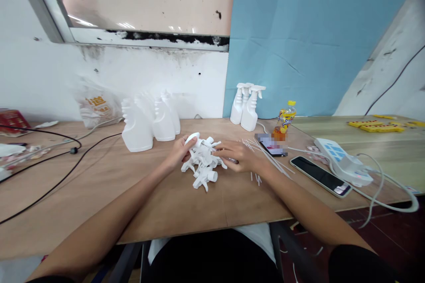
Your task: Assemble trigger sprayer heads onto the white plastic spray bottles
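My left hand (182,151) is closed around a white trigger spray head (193,137), its collar end turned to the right. In my right hand (239,155) is a slim metallic tool (229,159), pen-like in shape, whose tip reaches toward the collar of that spray head. Whether the tip touches it or goes inside, I cannot tell. Below and between both hands lies a pile of loose white trigger spray heads (206,177) on the brown-covered table (186,212). Thin white tubes (270,159) are scattered to the right, partly behind my right forearm.
Several white bottles without tops (137,130) stand at the back left. Assembled spray bottles (249,112) stand against the blue sheet, near a drink bottle (284,121). Two phones, one black-screened (318,177), and a power strip (345,161) lie right. Black cables (59,181) cross the left.
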A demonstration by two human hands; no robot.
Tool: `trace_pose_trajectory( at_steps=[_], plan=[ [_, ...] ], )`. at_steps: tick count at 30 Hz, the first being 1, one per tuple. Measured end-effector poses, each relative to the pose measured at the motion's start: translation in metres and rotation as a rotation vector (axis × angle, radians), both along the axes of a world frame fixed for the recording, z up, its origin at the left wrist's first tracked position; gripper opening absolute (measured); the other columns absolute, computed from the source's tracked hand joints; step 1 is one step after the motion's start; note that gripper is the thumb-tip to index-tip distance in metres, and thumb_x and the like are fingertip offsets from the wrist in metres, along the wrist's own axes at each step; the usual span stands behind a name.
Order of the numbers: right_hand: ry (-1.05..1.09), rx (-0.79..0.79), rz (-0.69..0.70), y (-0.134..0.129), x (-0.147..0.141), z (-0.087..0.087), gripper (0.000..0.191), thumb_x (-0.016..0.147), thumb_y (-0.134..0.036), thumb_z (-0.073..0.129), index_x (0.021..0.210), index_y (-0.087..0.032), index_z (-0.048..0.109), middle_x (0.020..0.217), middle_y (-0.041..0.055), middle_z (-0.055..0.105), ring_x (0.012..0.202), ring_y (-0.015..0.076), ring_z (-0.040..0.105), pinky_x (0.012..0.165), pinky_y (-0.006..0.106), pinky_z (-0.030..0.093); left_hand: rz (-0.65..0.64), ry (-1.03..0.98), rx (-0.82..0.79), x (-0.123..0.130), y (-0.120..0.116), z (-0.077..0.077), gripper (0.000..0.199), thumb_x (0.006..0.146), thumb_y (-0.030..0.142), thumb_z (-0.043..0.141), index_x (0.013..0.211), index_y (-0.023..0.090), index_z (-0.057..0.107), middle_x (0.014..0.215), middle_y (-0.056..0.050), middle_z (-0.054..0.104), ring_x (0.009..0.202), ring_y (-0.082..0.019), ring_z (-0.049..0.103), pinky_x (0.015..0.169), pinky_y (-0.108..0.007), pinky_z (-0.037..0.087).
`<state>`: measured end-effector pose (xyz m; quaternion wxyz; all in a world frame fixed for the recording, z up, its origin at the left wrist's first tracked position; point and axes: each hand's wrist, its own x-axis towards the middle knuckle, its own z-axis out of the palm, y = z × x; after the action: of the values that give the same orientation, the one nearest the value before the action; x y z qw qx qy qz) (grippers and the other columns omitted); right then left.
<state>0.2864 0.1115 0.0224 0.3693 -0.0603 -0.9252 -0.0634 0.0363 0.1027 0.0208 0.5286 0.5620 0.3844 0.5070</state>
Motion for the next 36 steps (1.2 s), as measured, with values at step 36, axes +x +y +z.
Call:
trace_pose_trajectory(
  at_steps=[36],
  plan=[
    [0.342, -0.423, 0.023, -0.015, -0.028, -0.021, 0.024, 0.100, -0.028, 0.051, 0.115, -0.022, 0.068, 0.110, 0.0101, 0.072, 0.104, 0.0221, 0.066, 0.093, 0.040, 0.052, -0.114, -0.243, -0.099, -0.001, -0.003, 0.004, 0.051, 0.081, 0.058, 0.069, 0.071, 0.019, 0.037, 0.051, 0.011, 0.028, 0.037, -0.001, 0.018, 0.038, -0.014, 0.011]
  ],
)
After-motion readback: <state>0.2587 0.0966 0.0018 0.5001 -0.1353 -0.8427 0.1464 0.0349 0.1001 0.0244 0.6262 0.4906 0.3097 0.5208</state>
